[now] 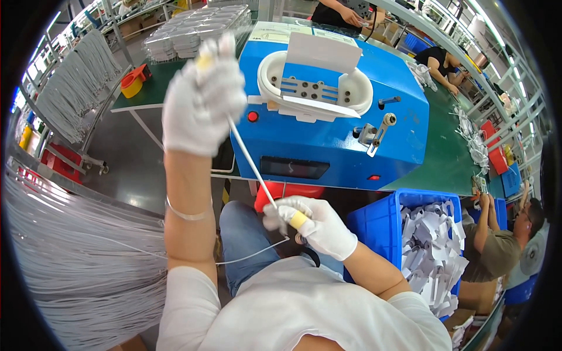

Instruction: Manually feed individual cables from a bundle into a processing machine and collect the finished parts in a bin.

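Note:
A white cable (253,162) runs taut and slanting between my two white-gloved hands. My left hand (204,99) is raised in front of the blue machine's left side, its fingers closed round the upper part of the cable; it is slightly blurred. Lower down, over my lap, my right hand (319,227) is closed on the cable, with yellow tape on a finger. Below the right hand a thinner-looking stretch of cable curves left towards a large bundle of white cables (99,257). The blue machine (345,155) has a white oval opening (366,93) with a metal plate inside.
A blue bin (374,225) full of white scraps stands at my right. Clear plastic trays (199,29) are stacked on the green table (439,146) at the back left, near a yellow tape dispenser (132,85). A red stool (293,192) sits beneath the machine. Other people work at the right and far side.

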`<state>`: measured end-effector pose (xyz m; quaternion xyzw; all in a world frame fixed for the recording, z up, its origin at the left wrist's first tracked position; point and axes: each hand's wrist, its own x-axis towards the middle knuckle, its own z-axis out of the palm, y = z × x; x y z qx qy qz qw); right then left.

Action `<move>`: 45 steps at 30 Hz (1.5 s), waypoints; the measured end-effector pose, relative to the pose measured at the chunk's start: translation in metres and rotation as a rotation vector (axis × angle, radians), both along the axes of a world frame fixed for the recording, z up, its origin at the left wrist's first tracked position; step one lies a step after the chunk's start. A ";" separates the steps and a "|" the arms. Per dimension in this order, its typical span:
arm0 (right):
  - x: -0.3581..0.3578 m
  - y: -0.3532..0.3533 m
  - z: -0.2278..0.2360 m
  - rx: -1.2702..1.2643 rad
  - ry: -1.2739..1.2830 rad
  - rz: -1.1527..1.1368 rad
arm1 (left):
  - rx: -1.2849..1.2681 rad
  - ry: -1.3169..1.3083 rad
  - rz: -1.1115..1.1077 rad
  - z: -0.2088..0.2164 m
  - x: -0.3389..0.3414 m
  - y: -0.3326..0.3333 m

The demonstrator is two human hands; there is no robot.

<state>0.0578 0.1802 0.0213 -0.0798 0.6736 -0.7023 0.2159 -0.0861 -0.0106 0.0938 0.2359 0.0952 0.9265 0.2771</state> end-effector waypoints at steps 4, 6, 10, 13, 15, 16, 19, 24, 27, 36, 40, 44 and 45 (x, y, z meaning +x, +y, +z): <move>-0.002 0.023 -0.020 -0.465 -0.025 -0.142 | -0.304 0.495 -0.007 0.027 0.028 0.019; -0.004 0.052 -0.003 -0.894 -0.383 -0.294 | -0.728 1.157 -0.199 0.009 0.068 0.040; 0.008 0.089 -0.002 -1.025 -0.384 -0.059 | -1.495 1.620 -0.638 -0.066 0.109 0.065; 0.023 0.089 -0.010 -0.723 -0.436 -0.127 | -1.322 1.253 -0.054 -0.097 0.086 0.059; 0.030 0.076 -0.017 -0.584 -0.447 -0.119 | -0.907 0.618 0.050 -0.084 0.076 0.057; 0.031 0.070 -0.022 -0.566 -0.468 -0.106 | -0.593 0.297 -0.006 -0.080 0.069 0.052; 0.033 0.049 -0.016 -0.236 -0.420 -0.138 | 0.098 0.011 -0.257 -0.068 0.039 0.037; 0.017 0.055 0.022 0.411 0.493 -0.240 | -0.082 -0.008 0.087 -0.026 0.010 -0.004; -0.002 0.068 0.064 0.449 0.739 -0.569 | -0.520 0.001 0.398 -0.022 0.008 0.011; -0.084 0.091 0.079 0.303 0.828 -0.525 | -1.097 0.279 0.769 0.007 0.013 0.018; -0.090 0.088 0.080 0.192 0.756 -0.524 | -1.250 0.382 0.861 0.016 0.014 0.019; -0.095 0.096 0.080 0.245 0.835 -0.522 | -1.064 0.375 0.645 0.020 -0.001 0.006; -0.097 0.098 0.082 0.257 0.753 -0.502 | -1.079 0.328 0.621 0.029 -0.010 0.000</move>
